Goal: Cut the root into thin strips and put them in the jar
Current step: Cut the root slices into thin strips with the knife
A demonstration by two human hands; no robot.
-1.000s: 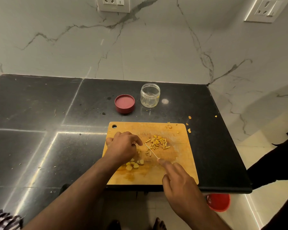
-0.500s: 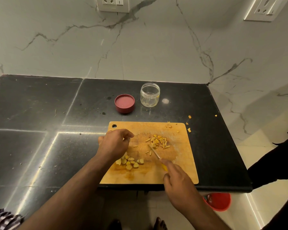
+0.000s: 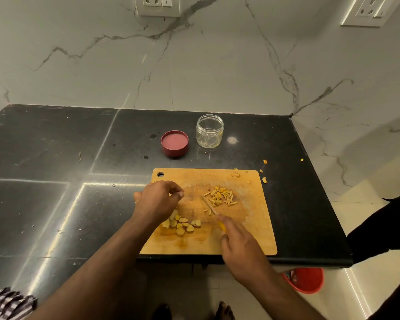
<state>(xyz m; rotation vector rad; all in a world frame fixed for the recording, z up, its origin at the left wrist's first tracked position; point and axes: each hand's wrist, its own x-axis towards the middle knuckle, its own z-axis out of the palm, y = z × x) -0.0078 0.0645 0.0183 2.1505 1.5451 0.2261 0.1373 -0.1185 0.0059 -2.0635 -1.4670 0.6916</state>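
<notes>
On the wooden cutting board [image 3: 252,227] lies a small pile of thin yellow root strips [image 3: 221,196]. Several thicker root chunks [image 3: 183,224] sit at the board's left. My left hand [image 3: 157,202] hovers over the board's left part just above the chunks, fingers curled and tips pinched together as if on a small root piece, which is mostly hidden. My right hand [image 3: 240,245] grips a yellow-handled knife [image 3: 209,205], its blade pointing at the strips. The open glass jar [image 3: 209,131] stands behind the board, with its red lid [image 3: 174,143] upside down to its left.
The board lies at the front edge of a black stone counter [image 3: 56,181] that ends just right of it. Small root scraps [image 3: 264,180] lie off the board's far right corner. A red bucket [image 3: 306,280] stands on the floor below, next to my feet.
My left hand has pulled back from the knife, leftward across the board to above the chunks. My right hand and the knife have shifted only slightly toward me.
</notes>
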